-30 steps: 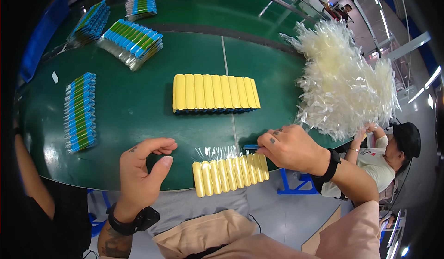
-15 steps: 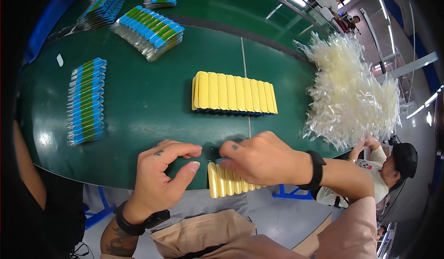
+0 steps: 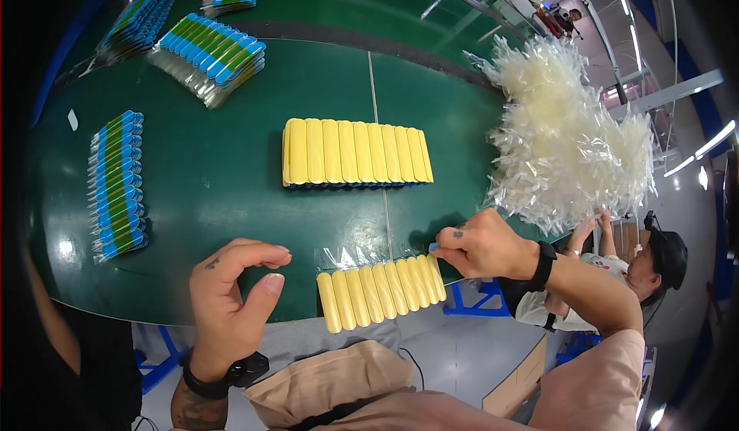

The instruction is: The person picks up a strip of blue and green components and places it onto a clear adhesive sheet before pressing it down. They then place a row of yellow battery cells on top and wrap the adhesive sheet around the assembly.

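A row of yellow round-ended strips (image 3: 382, 296), resembling nail files, lies at the table's near edge. Clear film sleeves (image 3: 350, 258) stick out from its far side. At the row's right end my right hand (image 3: 493, 248) is closed in a pinch, with a small blue piece showing at its fingertips; what it belongs to is hidden. Left of the row hovers my left hand (image 3: 237, 292), its fingers bent, thumb apart, nothing between them. Farther off, a second stack of yellow strips (image 3: 356, 152) sits on the green table (image 3: 208, 162), blue showing under its edge.
Blue-and-green banded bundles (image 3: 119, 185) lie at the left, with more (image 3: 212, 50) at the back left. A big heap of clear film sleeves (image 3: 566, 138) fills the right side. Beyond it a person in a black hat (image 3: 662, 258) reaches toward the heap.
My right hand has moved from over the row's left part to its right end, uncovering the yellow strips. My left hand keeps its bent, open pose. The view has shifted slightly.
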Demonstrator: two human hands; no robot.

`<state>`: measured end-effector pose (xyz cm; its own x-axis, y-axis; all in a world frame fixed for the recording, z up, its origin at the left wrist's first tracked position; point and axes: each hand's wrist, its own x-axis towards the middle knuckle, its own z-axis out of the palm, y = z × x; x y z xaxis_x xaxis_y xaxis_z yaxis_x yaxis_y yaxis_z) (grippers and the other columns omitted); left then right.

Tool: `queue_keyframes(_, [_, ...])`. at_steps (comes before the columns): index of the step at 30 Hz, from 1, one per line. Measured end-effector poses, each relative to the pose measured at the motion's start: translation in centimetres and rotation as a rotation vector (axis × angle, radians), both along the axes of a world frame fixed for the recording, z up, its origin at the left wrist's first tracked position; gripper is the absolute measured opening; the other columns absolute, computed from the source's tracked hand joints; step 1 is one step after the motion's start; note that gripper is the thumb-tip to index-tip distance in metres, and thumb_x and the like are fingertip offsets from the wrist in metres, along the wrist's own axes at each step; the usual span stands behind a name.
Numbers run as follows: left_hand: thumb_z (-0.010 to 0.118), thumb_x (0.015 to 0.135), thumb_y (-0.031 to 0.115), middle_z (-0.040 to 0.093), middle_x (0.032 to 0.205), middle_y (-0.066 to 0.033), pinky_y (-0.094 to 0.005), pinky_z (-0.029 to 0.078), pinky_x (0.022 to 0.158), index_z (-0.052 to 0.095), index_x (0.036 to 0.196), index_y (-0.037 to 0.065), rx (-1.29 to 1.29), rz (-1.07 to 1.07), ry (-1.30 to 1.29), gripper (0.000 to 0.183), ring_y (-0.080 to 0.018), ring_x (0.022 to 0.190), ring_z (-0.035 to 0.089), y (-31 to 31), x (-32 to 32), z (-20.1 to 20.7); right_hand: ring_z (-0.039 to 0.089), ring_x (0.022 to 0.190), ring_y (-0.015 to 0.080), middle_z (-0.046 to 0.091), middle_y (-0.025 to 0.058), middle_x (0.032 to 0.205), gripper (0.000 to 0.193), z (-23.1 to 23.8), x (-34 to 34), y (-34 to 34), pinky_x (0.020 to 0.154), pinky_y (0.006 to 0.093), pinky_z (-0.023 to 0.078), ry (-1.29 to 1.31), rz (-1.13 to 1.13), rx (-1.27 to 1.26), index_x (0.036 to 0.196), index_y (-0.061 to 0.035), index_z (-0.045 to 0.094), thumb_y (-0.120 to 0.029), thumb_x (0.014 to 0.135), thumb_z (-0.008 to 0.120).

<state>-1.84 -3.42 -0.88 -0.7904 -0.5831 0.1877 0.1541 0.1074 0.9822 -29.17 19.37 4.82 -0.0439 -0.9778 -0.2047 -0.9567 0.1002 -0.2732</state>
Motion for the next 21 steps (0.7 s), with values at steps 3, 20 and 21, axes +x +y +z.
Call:
queue_keyframes(3, [0.064,0.083,-0.002,0.072,0.097,-0.0149,-0.0305,0.053,0.083,0.069,0.104,-0.004,-0.012,-0.019,0.015,0.022,-0.0204,0.088,0.067,0.2,-0.5,0.1,0.057,0.046,0.0292,0.054,0.0087,0.051,0.008,-0.2,1.3,-1.7,0.042,0.0421,0.042,0.002,0.127,-0.102,0.084,-0.0131,0.060,-0.016,0.085,0.067])
queue_keyframes(20, [0.057,0.093,-0.001,0.067,0.104,-0.0109,-0.0286,0.048,0.086,0.066,0.109,-0.004,0.079,0.036,0.023,0.018,-0.0155,0.094,0.061,0.8,-0.5,-0.3,0.059,0.054,0.0364,0.053,0.0108,0.055,0.020,-0.3,-0.8,-0.2,0.049,0.0471,0.045,-0.092,0.092,-0.063,0.082,-0.0110,0.056,-0.024,0.090,0.069])
queue_keyframes(21, [0.059,0.091,0.000,0.068,0.104,-0.0113,-0.0294,0.048,0.087,0.066,0.108,-0.004,0.060,0.032,-0.003,0.019,-0.0165,0.095,0.062,0.7,-0.1,-0.6,0.058,0.053,0.0358,0.052,0.0106,0.053,0.020,0.3,-1.7,1.3,0.048,0.0463,0.044,-0.036,0.079,-0.044,0.082,-0.0106,0.057,-0.023,0.090,0.070])
